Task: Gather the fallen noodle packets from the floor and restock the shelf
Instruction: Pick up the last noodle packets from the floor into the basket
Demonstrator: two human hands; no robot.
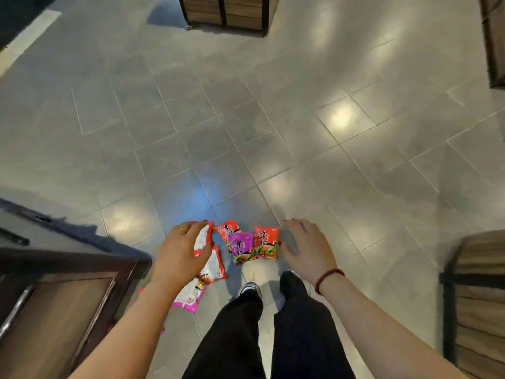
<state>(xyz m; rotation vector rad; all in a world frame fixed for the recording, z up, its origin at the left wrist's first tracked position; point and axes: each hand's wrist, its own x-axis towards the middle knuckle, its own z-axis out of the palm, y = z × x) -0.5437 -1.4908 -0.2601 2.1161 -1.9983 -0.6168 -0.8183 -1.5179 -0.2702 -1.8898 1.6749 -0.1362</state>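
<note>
Grey tiled floor fills the view. A dark wooden shelf unit sits just outside the left hand, and a slatted unit stands well out beyond the right hand. Which one takes the restock, I can't tell.

Down between the hands lies the spill of noodle packets, a loose cluster flat on the floor, just ahead of the person's shoes. Here's the key: the cluster is lopsided. A purple packet and a red packet lie side by side in the gap, long axes running away from the person, closer to the right hand. A trail of face-down packets runs under the left hand and back toward its wrist, ending in a pink packet.

The left hand is spread wide, palm down, over that trail; touching or hovering, I can't say. The right hand is fanned wide too, holding nothing, just beside the red packet. My read: each hand takes its own side, sweeping inward.
</note>
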